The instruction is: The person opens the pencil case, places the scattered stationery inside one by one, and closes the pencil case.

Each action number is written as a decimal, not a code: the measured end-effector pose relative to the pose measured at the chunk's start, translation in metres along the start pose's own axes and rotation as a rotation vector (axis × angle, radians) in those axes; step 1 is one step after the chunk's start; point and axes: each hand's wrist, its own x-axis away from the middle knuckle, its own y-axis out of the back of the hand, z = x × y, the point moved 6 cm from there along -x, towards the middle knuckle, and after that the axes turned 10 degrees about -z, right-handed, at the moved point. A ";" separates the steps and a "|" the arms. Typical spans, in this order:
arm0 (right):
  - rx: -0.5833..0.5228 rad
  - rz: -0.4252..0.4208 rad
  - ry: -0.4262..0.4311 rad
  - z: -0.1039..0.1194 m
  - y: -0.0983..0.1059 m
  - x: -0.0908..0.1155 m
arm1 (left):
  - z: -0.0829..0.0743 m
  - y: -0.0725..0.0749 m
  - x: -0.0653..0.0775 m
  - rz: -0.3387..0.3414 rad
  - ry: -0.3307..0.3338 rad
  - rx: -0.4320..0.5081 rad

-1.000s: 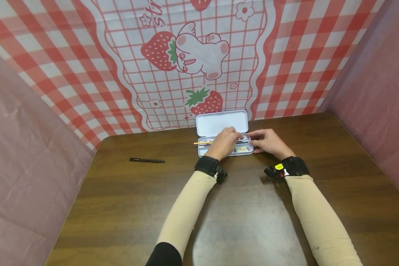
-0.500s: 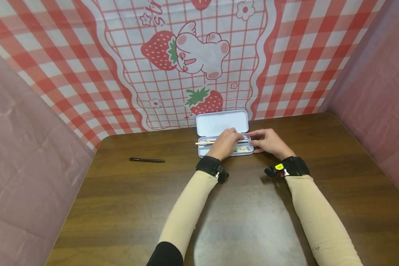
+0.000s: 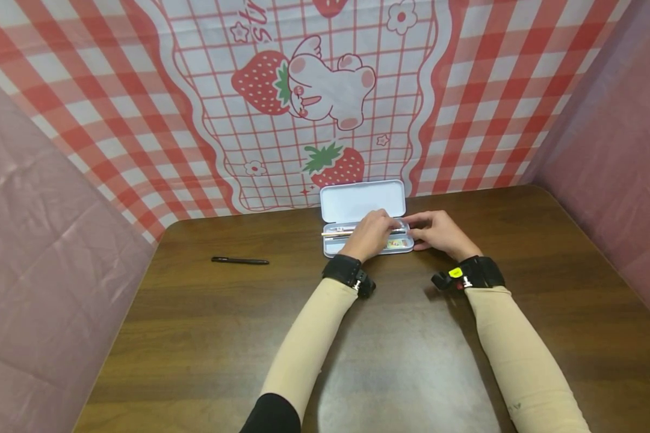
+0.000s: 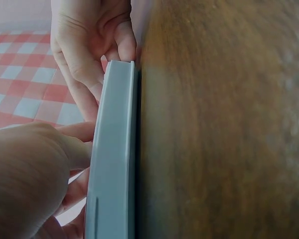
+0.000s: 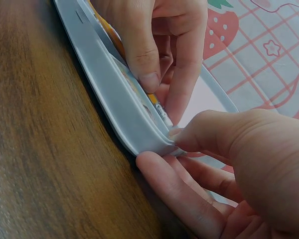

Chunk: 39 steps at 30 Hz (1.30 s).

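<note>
A pale blue-grey pencil case lies at the back of the table with its lid raised. My left hand reaches down into it and pinches a yellow pencil between thumb and fingers. In the head view the pencil's left end lies across the case's left rim. My right hand grips the case's right end, thumb on the rim and fingers against the outside wall. Other slim pens or pencils lie in the case, partly hidden by the left hand. A small printed block sits in the front right compartment.
A black pen lies on the brown table, left of the case. Behind the raised lid hangs a red-and-white checked cloth with strawberries. Pink cloths stand along both sides.
My left hand has shifted slightly to the right with the pencil, whose left end now sticks out less past the case's left rim. The right hand keeps its grip on the case.
</note>
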 end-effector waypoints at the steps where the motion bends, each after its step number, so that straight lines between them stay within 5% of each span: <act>1: -0.003 0.006 -0.001 0.000 0.000 0.000 | 0.000 0.000 0.000 -0.002 -0.003 0.002; 26: 0.003 -0.009 -0.010 -0.002 0.000 0.001 | 0.005 0.018 0.000 -0.048 0.032 0.010; 39: 0.010 -0.002 -0.010 0.000 0.000 0.001 | 0.018 0.036 0.014 -0.079 0.014 0.008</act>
